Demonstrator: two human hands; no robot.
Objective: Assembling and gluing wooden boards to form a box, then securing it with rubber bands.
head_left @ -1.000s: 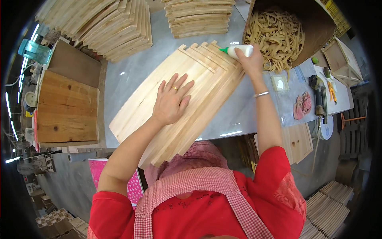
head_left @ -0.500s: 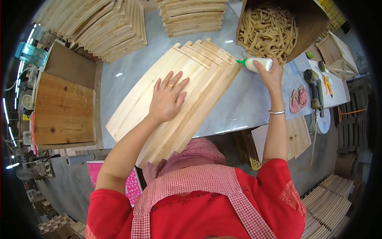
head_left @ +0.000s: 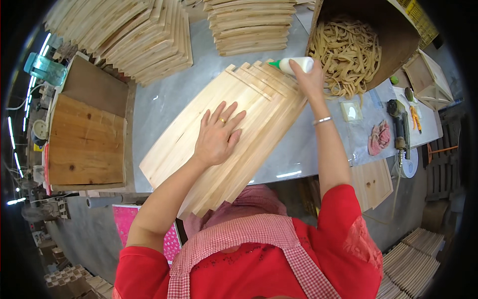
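Observation:
Several pale wooden panels (head_left: 184, 134) lie fanned in an overlapping stack on the grey table, their near corners reaching over its front edge. My left hand (head_left: 216, 137) rests flat on the top panel with fingers spread, a ring on one finger. Along the far right ends of the panels run narrow raised wooden strips (head_left: 251, 82). My right hand (head_left: 311, 77) grips a white squeeze bottle (head_left: 294, 65) with a green nozzle. The nozzle tip is at the far corner of the stack, close to the strips; whether it touches the wood I cannot tell.
Tall stacks of panels (head_left: 144, 40) and more slats (head_left: 251, 25) stand at the back. An open box holds tan bands (head_left: 348, 55). On the right lie a pink cloth (head_left: 379, 137) and an air tool (head_left: 398, 124). A wooden box (head_left: 87, 139) stands left.
My right hand has carried the bottle leftward along the panels' far ends, from their right corner toward the far one. My left hand stays flat on the top panel. The view has shifted slightly.

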